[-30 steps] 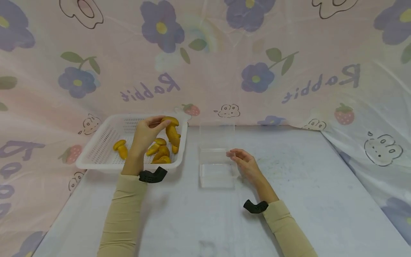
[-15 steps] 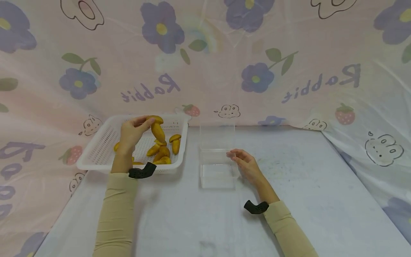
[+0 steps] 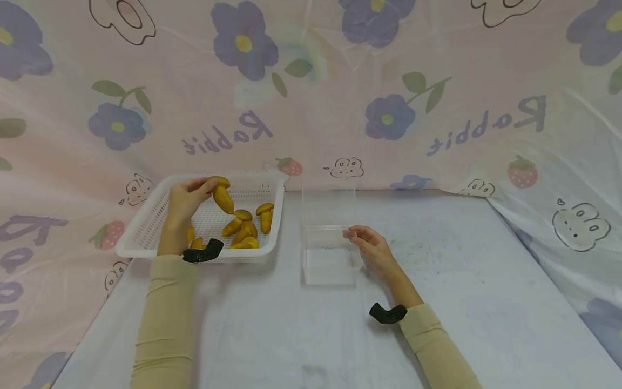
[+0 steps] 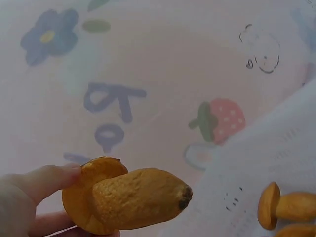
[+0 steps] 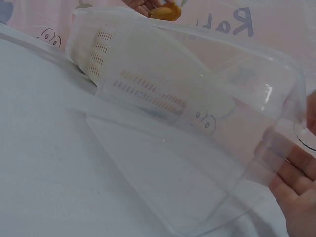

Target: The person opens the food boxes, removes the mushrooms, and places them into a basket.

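Over the white slotted basket (image 3: 143, 253), my left hand (image 3: 181, 208) pinches a yellow-brown mushroom (image 3: 222, 197) by its cap, stem slanting down to the right. In the left wrist view, thumb and fingers hold that mushroom's cap (image 4: 84, 197), and the stem's dark end points right. Several more mushrooms (image 3: 264, 218) lie in the basket, some partly behind my left wrist. A clear plastic box (image 3: 329, 267) stands on the table with its lid (image 3: 329, 205) raised at the back. My right hand (image 3: 376, 251) grips the box's right side near the rim, fingers showing through the plastic in the right wrist view.
A white cloth covers the table (image 3: 272, 335). Behind it hangs a pink printed curtain (image 3: 311, 108) with flowers and rabbits, which also runs down both sides. The basket stands left of the box, near the curtain. Each wrist wears a black mount (image 3: 387, 313).
My left hand has moved left across the basket with the mushroom, away from the basket's right side. My right hand and the clear box have stayed in place.
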Motion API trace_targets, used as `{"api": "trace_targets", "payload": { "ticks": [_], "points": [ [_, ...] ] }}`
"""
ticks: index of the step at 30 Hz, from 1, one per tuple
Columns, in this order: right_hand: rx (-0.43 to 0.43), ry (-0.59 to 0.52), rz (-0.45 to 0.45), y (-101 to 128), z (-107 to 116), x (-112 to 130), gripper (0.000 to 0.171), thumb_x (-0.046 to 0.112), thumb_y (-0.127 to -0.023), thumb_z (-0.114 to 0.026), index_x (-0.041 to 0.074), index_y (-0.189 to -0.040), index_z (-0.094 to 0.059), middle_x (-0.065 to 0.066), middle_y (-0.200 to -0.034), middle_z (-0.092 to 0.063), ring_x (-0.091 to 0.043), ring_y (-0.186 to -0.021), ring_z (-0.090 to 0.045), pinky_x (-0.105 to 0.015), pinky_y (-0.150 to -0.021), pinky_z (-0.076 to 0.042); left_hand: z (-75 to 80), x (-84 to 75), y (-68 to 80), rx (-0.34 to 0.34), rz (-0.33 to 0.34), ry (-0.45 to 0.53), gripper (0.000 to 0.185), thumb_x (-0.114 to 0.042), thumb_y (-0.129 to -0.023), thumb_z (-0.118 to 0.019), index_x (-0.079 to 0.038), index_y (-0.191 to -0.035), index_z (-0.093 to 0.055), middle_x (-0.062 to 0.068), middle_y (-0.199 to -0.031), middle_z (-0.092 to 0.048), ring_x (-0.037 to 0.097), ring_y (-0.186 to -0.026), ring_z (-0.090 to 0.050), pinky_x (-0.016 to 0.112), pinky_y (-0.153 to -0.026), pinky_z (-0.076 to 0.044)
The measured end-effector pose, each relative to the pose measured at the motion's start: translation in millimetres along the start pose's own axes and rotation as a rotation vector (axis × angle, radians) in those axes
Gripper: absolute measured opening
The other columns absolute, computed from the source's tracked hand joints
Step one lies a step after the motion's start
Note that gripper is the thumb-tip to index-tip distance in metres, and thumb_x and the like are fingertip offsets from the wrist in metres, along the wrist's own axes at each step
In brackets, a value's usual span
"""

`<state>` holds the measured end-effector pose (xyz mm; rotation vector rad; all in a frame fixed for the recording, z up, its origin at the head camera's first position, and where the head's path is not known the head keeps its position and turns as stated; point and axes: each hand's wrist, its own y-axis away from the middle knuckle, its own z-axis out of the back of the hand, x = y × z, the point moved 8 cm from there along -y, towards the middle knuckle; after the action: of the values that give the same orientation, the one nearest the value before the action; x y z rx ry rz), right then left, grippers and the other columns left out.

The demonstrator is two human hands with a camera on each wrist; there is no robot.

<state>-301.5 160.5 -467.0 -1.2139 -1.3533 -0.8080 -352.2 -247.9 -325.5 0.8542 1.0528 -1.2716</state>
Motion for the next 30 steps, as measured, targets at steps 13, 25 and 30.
{"api": "trace_targets", "payload": {
  "ticks": [13, 25, 30],
  "points": [
    [0.011, 0.018, 0.005, 1, -3, -1, 0.023, 0.011, -0.097, -0.055, 0.012, -0.12, -0.057, 0.016, -0.11, -0.069, 0.001, -0.113, -0.06, -0.008, -0.101, -0.042, 19.0, 39.9, -7.9, -0.014, 0.172, 0.02, 0.072, -0.05, -0.088, -0.062, -0.004, -0.142, -0.046, -0.021, -0.094, -0.055, -0.015, -0.072, -0.058, 0.061, -0.121, -0.019],
    [0.008, 0.001, -0.004, 2, -5, 1, 0.023, 0.01, -0.097, -0.055, 0.012, -0.119, -0.057, 0.015, -0.111, -0.069, 0.0, -0.113, -0.06, -0.008, -0.101, -0.043, 25.9, 67.3, -10.9, -0.029, 0.227, -0.071, 0.068, -0.045, -0.095, -0.054, -0.001, -0.145, -0.04, 0.001, -0.128, -0.059, 0.017, -0.119, -0.056, 0.03, -0.113, -0.044],
    [0.007, -0.013, 0.008, 1, -3, 1, 0.021, 0.009, -0.097, -0.055, 0.017, -0.115, -0.059, 0.015, -0.111, -0.069, 0.0, -0.113, -0.061, -0.008, -0.101, -0.043, 26.0, 78.5, -9.8, 0.002, 0.27, -0.103, 0.068, -0.04, -0.1, -0.044, -0.001, -0.151, -0.025, 0.021, -0.159, -0.023, 0.042, -0.144, -0.031, 0.05, -0.124, -0.023]
  ]
}}
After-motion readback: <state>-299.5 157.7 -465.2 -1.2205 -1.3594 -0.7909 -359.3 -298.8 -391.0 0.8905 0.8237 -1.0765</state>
